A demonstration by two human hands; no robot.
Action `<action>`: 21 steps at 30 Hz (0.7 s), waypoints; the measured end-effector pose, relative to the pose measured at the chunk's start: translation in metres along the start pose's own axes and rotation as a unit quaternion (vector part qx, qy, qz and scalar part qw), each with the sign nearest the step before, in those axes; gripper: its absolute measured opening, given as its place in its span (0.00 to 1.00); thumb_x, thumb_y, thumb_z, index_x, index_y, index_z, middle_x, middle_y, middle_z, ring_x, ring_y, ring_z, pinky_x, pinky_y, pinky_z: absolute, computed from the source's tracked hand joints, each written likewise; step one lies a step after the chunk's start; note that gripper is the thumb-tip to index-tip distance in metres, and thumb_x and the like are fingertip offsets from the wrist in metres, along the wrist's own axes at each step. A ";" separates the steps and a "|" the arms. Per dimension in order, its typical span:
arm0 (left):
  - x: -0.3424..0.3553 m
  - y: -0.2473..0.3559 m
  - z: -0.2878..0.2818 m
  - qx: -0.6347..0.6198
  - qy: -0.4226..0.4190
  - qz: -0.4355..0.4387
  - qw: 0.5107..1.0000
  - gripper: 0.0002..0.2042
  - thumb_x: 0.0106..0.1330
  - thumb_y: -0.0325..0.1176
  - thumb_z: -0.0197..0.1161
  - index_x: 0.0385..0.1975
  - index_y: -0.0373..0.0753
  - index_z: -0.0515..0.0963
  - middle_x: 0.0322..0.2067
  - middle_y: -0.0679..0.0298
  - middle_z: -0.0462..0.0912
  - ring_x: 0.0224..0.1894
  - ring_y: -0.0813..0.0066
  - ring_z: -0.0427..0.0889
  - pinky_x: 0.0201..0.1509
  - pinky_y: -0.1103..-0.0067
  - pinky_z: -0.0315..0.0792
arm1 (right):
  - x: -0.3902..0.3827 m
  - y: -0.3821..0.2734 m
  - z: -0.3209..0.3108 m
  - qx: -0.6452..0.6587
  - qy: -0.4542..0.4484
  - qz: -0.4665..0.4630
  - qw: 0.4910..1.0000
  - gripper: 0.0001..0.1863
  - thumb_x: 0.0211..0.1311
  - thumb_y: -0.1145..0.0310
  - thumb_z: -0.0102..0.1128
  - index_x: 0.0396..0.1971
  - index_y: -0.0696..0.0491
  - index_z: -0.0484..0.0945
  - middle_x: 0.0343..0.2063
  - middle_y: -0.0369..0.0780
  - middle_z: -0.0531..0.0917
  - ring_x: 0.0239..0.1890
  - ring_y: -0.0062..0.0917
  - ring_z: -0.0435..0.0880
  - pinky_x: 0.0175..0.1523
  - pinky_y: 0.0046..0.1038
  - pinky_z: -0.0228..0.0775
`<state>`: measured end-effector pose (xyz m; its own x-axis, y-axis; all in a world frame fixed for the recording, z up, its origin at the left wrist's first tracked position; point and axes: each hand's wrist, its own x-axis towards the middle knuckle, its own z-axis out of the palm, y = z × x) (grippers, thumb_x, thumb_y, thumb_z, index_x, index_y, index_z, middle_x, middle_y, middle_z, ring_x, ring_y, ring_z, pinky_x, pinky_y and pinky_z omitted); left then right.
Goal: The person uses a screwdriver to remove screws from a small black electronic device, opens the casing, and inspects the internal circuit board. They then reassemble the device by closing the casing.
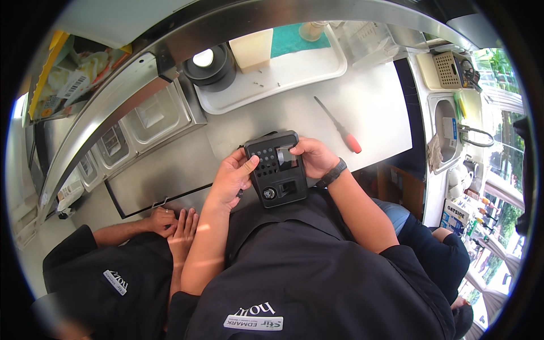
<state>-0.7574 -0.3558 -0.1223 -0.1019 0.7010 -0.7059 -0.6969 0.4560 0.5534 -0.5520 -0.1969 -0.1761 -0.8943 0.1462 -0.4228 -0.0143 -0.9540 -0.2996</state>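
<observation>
A black fingerprint keypad terminal is held in front of my body, tilted, with its round keys, small screen and sensor window facing up. My left hand grips its left edge, the thumb resting over the keys. Around the right edge close the fingers of my right hand, its thumb on the screen. A small dark piece shows by my left fingers; I cannot make out what it is. On the steel counter to the right lies a screwdriver with a red handle.
Behind the terminal, a white tray holds a black round container, a cream block-shaped box, a green cloth and several tiny screws. Steel food pans stand at left. A co-worker's hands rest nearby; a sink is at far right.
</observation>
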 end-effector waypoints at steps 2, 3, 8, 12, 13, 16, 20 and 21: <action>0.001 -0.001 0.000 0.011 0.011 -0.004 1.000 0.13 0.75 0.41 0.71 0.50 0.40 0.82 0.26 0.79 0.77 0.17 0.92 0.62 0.22 0.87 0.57 | 0.002 0.002 0.000 -0.006 -0.022 0.014 1.000 0.28 0.65 0.70 0.60 0.64 0.64 0.76 0.58 0.46 0.86 0.57 0.32 0.87 0.65 0.35 0.78; 0.001 -0.002 -0.002 0.006 0.009 -0.005 1.000 0.13 0.75 0.40 0.72 0.50 0.39 0.82 0.26 0.79 0.77 0.17 0.92 0.62 0.22 0.87 0.56 | 0.002 0.002 0.000 0.001 -0.021 0.018 1.000 0.27 0.67 0.68 0.59 0.64 0.63 0.76 0.57 0.46 0.86 0.56 0.33 0.87 0.64 0.35 0.78; 0.009 -0.009 -0.016 -0.029 -0.008 -0.019 0.999 0.13 0.75 0.38 0.72 0.51 0.39 0.82 0.23 0.80 0.75 0.15 0.92 0.62 0.21 0.87 0.56 | 0.001 -0.001 0.006 0.014 0.036 0.057 0.998 0.25 0.77 0.57 0.52 0.63 0.59 0.78 0.54 0.44 0.88 0.54 0.32 0.88 0.62 0.37 0.80; 0.013 -0.010 -0.025 -0.034 -0.021 -0.028 0.999 0.13 0.75 0.38 0.71 0.52 0.38 0.82 0.22 0.78 0.76 0.14 0.91 0.62 0.19 0.86 0.57 | -0.002 -0.008 0.008 0.028 0.034 0.079 0.996 0.26 0.80 0.54 0.45 0.61 0.57 0.79 0.52 0.42 0.88 0.52 0.32 0.89 0.59 0.38 0.82; 0.014 -0.010 -0.027 -0.033 -0.010 -0.037 0.999 0.13 0.75 0.37 0.70 0.53 0.38 0.81 0.22 0.78 0.76 0.14 0.90 0.62 0.19 0.85 0.58 | -0.002 -0.009 0.008 0.026 0.025 0.073 0.997 0.25 0.80 0.55 0.43 0.61 0.57 0.79 0.53 0.43 0.88 0.51 0.31 0.89 0.58 0.38 0.82; 0.015 -0.013 -0.034 -0.052 -0.017 -0.033 0.998 0.11 0.76 0.37 0.69 0.50 0.39 0.81 0.21 0.78 0.76 0.14 0.90 0.63 0.19 0.85 0.58 | -0.003 -0.011 0.009 -0.014 0.022 0.057 0.998 0.22 0.79 0.61 0.42 0.61 0.56 0.77 0.56 0.43 0.86 0.51 0.31 0.89 0.57 0.38 0.84; 0.013 -0.023 -0.061 -0.138 -0.080 -0.006 0.987 0.11 0.77 0.38 0.68 0.47 0.38 0.81 0.22 0.76 0.77 0.15 0.90 0.64 0.20 0.85 0.59 | -0.006 -0.013 0.016 -0.071 0.021 0.042 0.996 0.23 0.72 0.77 0.43 0.65 0.57 0.70 0.60 0.44 0.81 0.53 0.26 0.85 0.51 0.39 0.86; 0.012 -0.027 -0.069 -0.170 -0.105 0.006 0.980 0.11 0.78 0.39 0.68 0.47 0.37 0.81 0.21 0.75 0.77 0.15 0.89 0.64 0.21 0.85 0.59 | -0.007 -0.012 0.018 -0.090 0.041 0.044 0.994 0.23 0.70 0.80 0.44 0.64 0.57 0.70 0.60 0.44 0.80 0.53 0.26 0.85 0.52 0.41 0.86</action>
<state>-0.7884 -0.3976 -0.1761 0.0123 0.8192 -0.5734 -0.8962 0.2634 0.3570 -0.5535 -0.1909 -0.1540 -0.8488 0.0928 -0.5205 0.1489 -0.9027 -0.4038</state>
